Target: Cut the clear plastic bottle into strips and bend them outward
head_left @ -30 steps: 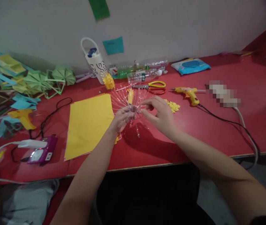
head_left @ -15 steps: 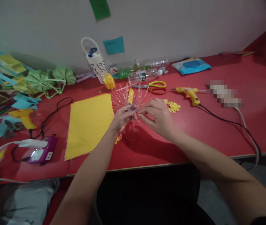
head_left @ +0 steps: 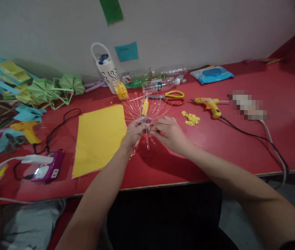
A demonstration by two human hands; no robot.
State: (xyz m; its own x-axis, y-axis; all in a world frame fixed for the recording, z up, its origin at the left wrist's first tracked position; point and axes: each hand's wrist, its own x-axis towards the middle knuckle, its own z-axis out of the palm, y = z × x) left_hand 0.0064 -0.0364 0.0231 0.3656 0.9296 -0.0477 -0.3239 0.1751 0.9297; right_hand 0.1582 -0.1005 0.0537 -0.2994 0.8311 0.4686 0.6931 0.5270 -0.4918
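Observation:
A clear plastic piece, cut into many thin strips that fan outward, is held above the red table. My left hand grips it near its centre. On its right side, my right hand pinches at the strips with closed fingers. Behind the strips lies a yellow-handled tool, partly hidden. Yellow paper sheets rest left of my hands, and small yellow paper stars lie to the right.
Scissors, plastic bottles and a white cup stand or lie behind. Glue guns with cords are at both sides. A purple power strip sits front left, with folded paper behind it.
My right hand has moved slightly left and down, closer to the centre of the plastic piece, and its fingers have drawn together. My left hand is nearly unmoved.

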